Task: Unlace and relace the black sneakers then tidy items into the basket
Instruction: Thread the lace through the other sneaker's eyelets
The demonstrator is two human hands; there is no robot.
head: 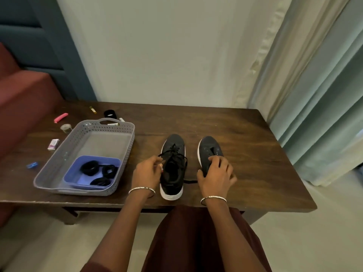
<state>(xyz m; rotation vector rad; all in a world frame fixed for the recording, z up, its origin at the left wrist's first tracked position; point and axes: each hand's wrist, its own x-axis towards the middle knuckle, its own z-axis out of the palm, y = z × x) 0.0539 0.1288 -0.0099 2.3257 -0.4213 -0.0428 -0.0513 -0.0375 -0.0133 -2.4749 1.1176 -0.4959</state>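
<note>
Left hand [147,172] pinches the black lace [172,152] of 1 black white-soled sneaker [172,173], just right of the grey perforated plastic basket [128,140]; right hand [216,174] clasps the 2nd sneaker [209,148], farther right. Tugging hard could knot the lace.

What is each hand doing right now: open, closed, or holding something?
Left hand: pinches the lace of the left sneaker.
Right hand: grips the right sneaker, thumb on its side.
</note>
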